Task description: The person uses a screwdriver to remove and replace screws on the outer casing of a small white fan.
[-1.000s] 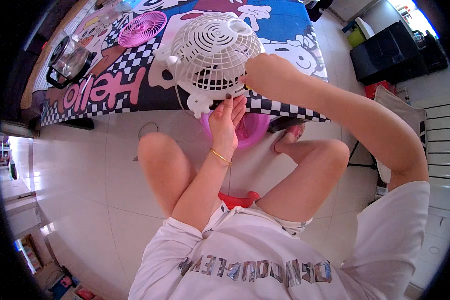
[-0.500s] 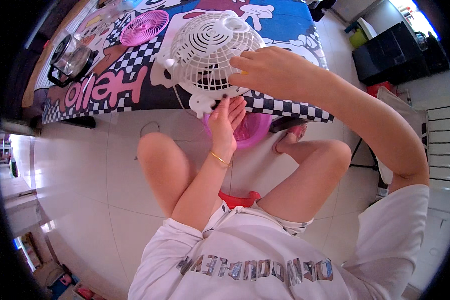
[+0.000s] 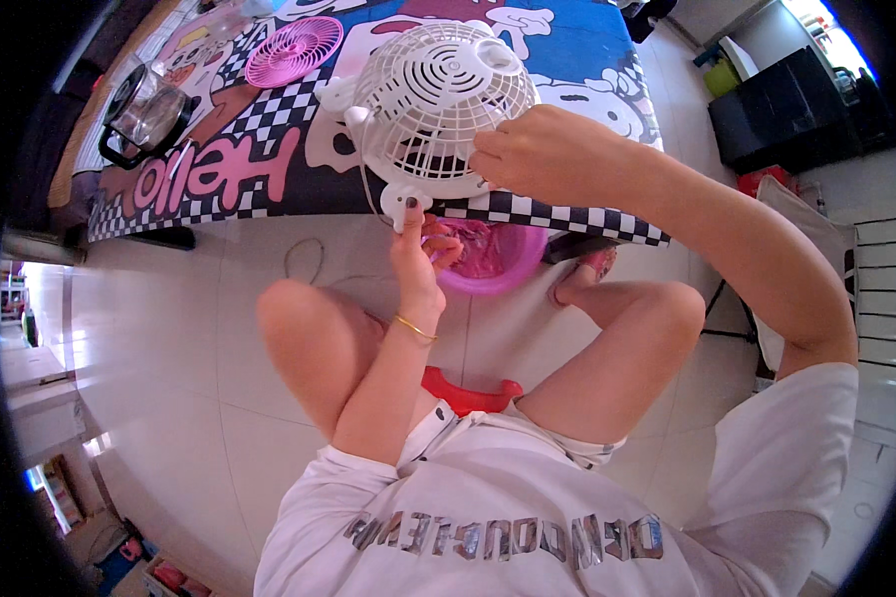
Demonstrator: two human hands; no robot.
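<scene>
A small white table fan (image 3: 428, 104) with a round grille stands at the near edge of a low table (image 3: 269, 179) covered by a colourful cartoon cloth. My right hand (image 3: 533, 154) grips the lower right side of the fan's grille. My left hand (image 3: 418, 254) reaches up from below and pinches the fan's white base tab at the table edge. A thin white cord (image 3: 314, 269) hangs from the fan to the floor.
A pink fan grille (image 3: 294, 50) lies on the cloth at the back. A glass kettle (image 3: 144, 109) stands at the table's left end. A pink basin (image 3: 493, 259) sits on the tiled floor under the edge. I sit on a red stool (image 3: 468, 390). Black furniture (image 3: 786, 104) stands far right.
My right hand slid from the fan's right edge down across the front of the grille. The fan tilted slightly. My left hand stayed at the base.
</scene>
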